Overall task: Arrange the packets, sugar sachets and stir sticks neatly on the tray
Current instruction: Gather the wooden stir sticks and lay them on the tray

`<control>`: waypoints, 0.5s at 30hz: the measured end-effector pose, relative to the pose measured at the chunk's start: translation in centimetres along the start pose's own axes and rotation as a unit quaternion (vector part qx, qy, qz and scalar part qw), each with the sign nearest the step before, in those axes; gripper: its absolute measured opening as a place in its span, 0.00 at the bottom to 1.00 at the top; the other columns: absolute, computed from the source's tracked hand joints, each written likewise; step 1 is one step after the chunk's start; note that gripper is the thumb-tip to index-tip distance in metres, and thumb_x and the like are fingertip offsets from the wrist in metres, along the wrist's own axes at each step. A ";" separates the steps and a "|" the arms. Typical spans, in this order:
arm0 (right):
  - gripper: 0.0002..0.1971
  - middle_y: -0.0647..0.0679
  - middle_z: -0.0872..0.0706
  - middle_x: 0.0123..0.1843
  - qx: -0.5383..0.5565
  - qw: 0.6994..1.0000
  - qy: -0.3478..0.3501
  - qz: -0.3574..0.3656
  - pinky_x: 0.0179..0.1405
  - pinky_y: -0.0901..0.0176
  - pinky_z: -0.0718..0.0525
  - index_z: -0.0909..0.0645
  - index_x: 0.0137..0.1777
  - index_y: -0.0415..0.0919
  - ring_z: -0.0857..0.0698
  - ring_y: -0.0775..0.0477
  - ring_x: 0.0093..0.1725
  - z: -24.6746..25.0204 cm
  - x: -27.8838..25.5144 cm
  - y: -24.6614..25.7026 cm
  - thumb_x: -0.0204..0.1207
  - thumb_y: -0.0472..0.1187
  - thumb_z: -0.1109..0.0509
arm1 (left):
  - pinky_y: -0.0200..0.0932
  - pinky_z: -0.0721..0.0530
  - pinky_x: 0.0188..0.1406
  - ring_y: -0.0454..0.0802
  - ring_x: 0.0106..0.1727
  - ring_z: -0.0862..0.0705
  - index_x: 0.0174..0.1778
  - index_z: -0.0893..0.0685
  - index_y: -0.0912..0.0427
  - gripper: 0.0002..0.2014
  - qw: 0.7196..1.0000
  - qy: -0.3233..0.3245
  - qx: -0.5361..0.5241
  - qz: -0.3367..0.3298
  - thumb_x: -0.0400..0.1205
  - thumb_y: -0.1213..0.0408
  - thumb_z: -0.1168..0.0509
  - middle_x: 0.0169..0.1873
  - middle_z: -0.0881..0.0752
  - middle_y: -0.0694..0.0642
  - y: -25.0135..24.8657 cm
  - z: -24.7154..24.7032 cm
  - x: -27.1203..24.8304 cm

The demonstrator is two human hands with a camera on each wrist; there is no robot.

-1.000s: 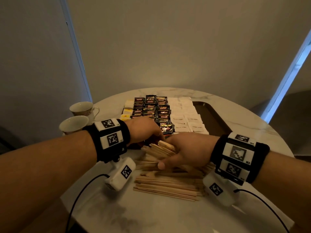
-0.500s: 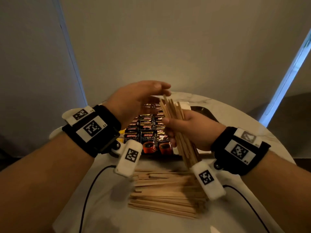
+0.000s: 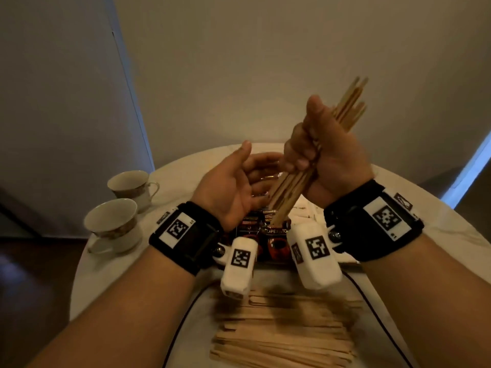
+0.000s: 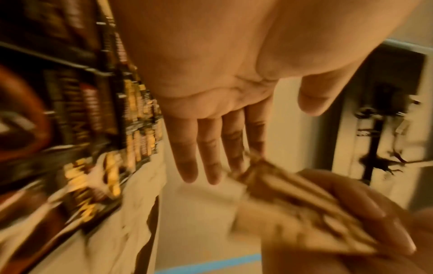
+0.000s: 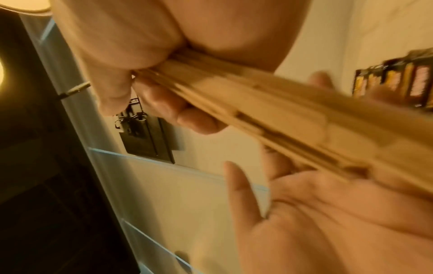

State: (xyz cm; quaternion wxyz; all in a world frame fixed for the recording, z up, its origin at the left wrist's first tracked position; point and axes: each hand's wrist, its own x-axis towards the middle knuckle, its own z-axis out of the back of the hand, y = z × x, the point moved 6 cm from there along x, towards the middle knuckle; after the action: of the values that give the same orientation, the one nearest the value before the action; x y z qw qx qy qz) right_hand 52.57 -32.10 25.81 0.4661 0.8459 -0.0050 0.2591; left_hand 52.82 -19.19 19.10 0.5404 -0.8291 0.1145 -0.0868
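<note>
Two teacups (image 3: 114,224), one held bundle of stir sticks (image 3: 287,187), one loose pile of sticks (image 3: 284,333) below the grip, coffee packets (image 3: 273,231) uncountable

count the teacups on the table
2. One teacup sits at the table's left edge, nearest the left forearm; the other teacup stands just behind it, farther from the camera. The hands and arms may hide more.

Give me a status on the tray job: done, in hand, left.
Done: dark packets and white sachets lie in rows on the tray, largely hidden behind the hands.
In hand: the right hand grips a bundle of stir sticks raised upright; the open left hand is at its lower end.
Left: a loose pile of sticks lies on the table, off the tray.
</note>
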 end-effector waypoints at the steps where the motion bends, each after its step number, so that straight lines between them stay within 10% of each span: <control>1: 0.23 0.49 0.33 0.21 0.004 1.000 -0.001 0.021 0.25 0.57 0.27 0.35 0.31 0.43 0.31 0.49 0.19 -0.3 0.5 0.2 0.80 0.51 0.28 | 0.63 0.18 0.67 0.67 0.64 0.14 0.66 0.13 0.64 0.31 1.000 0.000 -0.020 0.019 0.89 0.39 0.46 0.62 0.11 0.67 0.6 0.3 0.1; 10: 0.19 0.50 0.28 0.23 -0.069 0.993 0.039 0.092 0.34 0.51 0.20 0.25 0.33 0.46 0.26 0.46 0.22 -0.9 2.4 -1.6 0.69 0.53 0.19 | 0.63 0.20 0.73 0.66 0.62 0.12 0.75 0.18 0.68 0.39 0.983 -0.021 -0.130 0.128 0.90 0.35 0.52 0.63 0.13 0.68 3.2 1.1 0.4; 15: 0.13 0.47 0.17 0.36 -0.109 0.992 0.037 0.048 0.50 0.40 0.14 0.21 0.50 0.43 0.15 0.43 0.38 -0.3 2.4 -3.9 0.70 0.38 0.21 | 0.61 0.13 0.66 0.66 0.60 0.11 0.77 0.22 0.69 0.33 0.976 -0.063 -0.172 0.117 0.91 0.42 0.48 0.63 0.12 0.70 3.0 2.0 0.6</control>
State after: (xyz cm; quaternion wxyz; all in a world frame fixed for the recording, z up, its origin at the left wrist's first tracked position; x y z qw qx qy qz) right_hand 55.48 -29.15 23.90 0.5424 0.7787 -0.0568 0.3100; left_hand 53.68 -18.78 15.53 0.4025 -0.8943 0.1890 0.0505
